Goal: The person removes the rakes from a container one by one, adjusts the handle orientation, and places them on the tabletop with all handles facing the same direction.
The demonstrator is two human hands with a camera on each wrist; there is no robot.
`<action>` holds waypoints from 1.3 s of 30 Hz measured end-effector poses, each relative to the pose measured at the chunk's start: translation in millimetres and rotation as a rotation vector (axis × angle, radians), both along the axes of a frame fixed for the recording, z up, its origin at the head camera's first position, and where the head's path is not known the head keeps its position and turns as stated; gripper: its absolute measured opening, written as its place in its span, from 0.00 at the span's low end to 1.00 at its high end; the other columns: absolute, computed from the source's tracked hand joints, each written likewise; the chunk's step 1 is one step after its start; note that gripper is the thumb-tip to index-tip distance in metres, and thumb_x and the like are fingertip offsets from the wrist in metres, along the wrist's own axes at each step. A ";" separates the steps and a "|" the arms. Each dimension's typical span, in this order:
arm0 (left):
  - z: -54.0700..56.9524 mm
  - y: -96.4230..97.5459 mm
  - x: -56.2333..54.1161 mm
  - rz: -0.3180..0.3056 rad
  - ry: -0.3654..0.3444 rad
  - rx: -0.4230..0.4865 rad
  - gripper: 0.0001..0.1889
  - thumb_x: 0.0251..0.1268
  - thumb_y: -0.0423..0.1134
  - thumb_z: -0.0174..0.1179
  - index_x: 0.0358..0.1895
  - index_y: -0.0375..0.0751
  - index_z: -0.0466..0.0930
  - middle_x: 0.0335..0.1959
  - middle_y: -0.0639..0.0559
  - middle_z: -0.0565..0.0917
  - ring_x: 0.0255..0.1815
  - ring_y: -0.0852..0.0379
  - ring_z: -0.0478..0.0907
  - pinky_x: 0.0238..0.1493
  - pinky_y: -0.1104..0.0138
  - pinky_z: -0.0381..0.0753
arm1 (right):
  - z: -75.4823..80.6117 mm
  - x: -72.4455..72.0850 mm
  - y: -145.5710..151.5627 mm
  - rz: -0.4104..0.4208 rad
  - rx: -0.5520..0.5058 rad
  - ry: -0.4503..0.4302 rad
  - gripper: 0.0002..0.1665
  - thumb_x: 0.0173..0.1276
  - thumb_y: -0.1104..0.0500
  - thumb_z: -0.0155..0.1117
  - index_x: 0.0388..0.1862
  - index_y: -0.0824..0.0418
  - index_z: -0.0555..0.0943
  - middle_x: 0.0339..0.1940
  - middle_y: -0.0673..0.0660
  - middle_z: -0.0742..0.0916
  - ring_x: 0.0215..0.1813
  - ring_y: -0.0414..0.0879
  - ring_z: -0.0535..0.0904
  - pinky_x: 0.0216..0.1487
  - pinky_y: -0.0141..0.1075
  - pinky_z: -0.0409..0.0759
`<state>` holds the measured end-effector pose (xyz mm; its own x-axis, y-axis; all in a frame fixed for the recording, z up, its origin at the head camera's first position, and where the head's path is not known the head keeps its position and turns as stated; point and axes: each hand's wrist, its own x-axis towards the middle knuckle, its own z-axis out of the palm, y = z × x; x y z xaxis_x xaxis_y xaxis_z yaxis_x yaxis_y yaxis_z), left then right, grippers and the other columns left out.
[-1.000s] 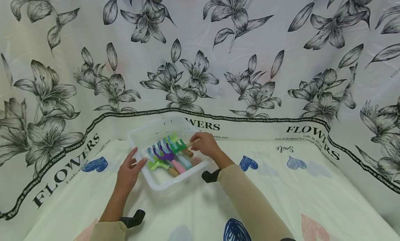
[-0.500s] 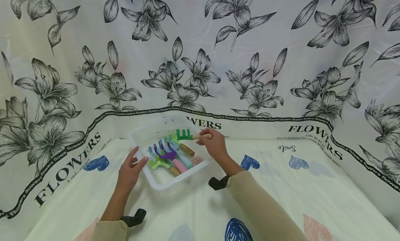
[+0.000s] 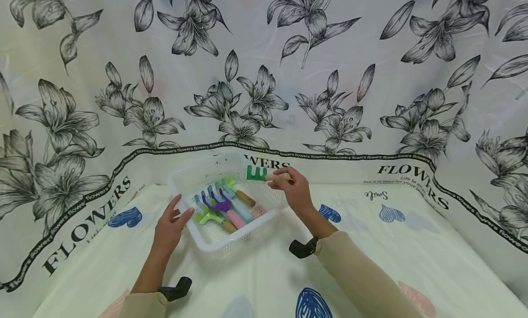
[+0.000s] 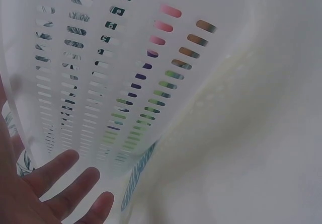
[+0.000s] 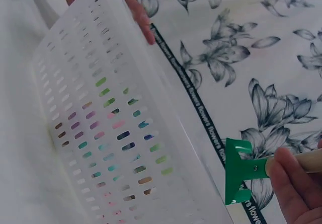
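Observation:
A white perforated plastic basket (image 3: 247,232) stands on the cloth. My left hand (image 3: 169,226) holds its left rim, thumb over the edge and fingers along the outer wall (image 4: 75,181). Over the right rear part, my right hand (image 3: 294,189) pinches the wooden handle of a small green hand rake (image 3: 256,173), tines pointing up. Inside the basket lie a purple fork (image 3: 218,205) with a pink handle, a light green tool (image 3: 209,216) with a wooden handle, light blue tools (image 3: 244,212), and a yellow-green fork whose wooden handle (image 3: 246,198) shows.
A pink dotted piece (image 3: 258,211) lies at the basket's right end. The table is covered by a pale cloth (image 3: 363,244) with printed hearts. Behind hangs a curtain (image 3: 264,43) with black flower drawings. Black wrist mounts (image 3: 303,248) stick out below the hands.
My right hand has lifted the green hand rake off the other tools and drawn it up and to the right. The left hand and basket have stayed in place.

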<state>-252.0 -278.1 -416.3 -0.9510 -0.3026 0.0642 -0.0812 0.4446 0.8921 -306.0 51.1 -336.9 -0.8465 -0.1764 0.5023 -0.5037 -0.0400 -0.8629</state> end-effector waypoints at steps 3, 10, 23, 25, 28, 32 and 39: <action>-0.9 0.0 -0.9 0.000 0.003 0.002 0.45 0.62 0.68 0.54 0.79 0.64 0.44 0.73 0.33 0.57 0.69 0.33 0.62 0.59 0.44 0.70 | -4.9 -5.5 7.4 0.016 -0.010 0.040 0.14 0.75 0.67 0.52 0.52 0.77 0.75 0.46 0.77 0.81 0.45 0.66 0.83 0.49 0.41 0.81; -0.9 -2.3 -2.0 -0.009 -0.002 0.014 0.47 0.60 0.71 0.53 0.79 0.64 0.43 0.73 0.33 0.57 0.69 0.35 0.62 0.61 0.45 0.68 | -17.7 -18.7 22.8 -0.020 0.038 0.123 0.16 0.77 0.63 0.51 0.57 0.71 0.77 0.44 0.71 0.85 0.45 0.62 0.84 0.55 0.43 0.79; -0.6 -3.0 -2.0 -0.012 0.001 0.026 0.48 0.59 0.72 0.53 0.79 0.63 0.43 0.73 0.33 0.58 0.69 0.35 0.62 0.61 0.45 0.68 | -14.0 1.9 49.6 -0.148 0.208 0.152 0.15 0.74 0.68 0.52 0.54 0.76 0.77 0.40 0.71 0.85 0.43 0.64 0.84 0.54 0.50 0.78; -0.5 -3.1 -2.3 -0.011 -0.002 0.027 0.48 0.58 0.72 0.53 0.79 0.64 0.43 0.73 0.33 0.58 0.69 0.35 0.62 0.62 0.45 0.68 | -16.7 2.1 54.2 -0.154 0.223 0.122 0.15 0.74 0.68 0.52 0.54 0.76 0.77 0.41 0.71 0.85 0.43 0.64 0.84 0.53 0.51 0.78; -0.3 -3.1 -2.6 -0.012 -0.004 0.028 0.48 0.58 0.72 0.53 0.79 0.64 0.42 0.73 0.33 0.57 0.69 0.34 0.61 0.62 0.45 0.68 | -21.1 2.8 60.1 -0.160 0.252 0.081 0.15 0.73 0.68 0.52 0.54 0.75 0.78 0.42 0.70 0.85 0.44 0.63 0.84 0.52 0.50 0.79; -0.4 -3.3 -2.2 -0.014 -0.003 0.025 0.48 0.59 0.72 0.53 0.79 0.65 0.42 0.73 0.33 0.57 0.70 0.34 0.61 0.62 0.45 0.68 | -28.4 3.6 66.5 -0.143 0.289 0.055 0.14 0.72 0.70 0.53 0.53 0.74 0.79 0.46 0.70 0.84 0.45 0.62 0.84 0.49 0.43 0.81; 0.0 -2.3 -0.3 -0.021 -0.007 0.032 0.47 0.61 0.70 0.53 0.79 0.65 0.41 0.73 0.33 0.58 0.70 0.34 0.61 0.61 0.45 0.68 | -50.8 -3.3 77.8 -0.134 0.397 0.026 0.14 0.71 0.71 0.54 0.52 0.74 0.79 0.46 0.67 0.85 0.44 0.59 0.85 0.42 0.32 0.79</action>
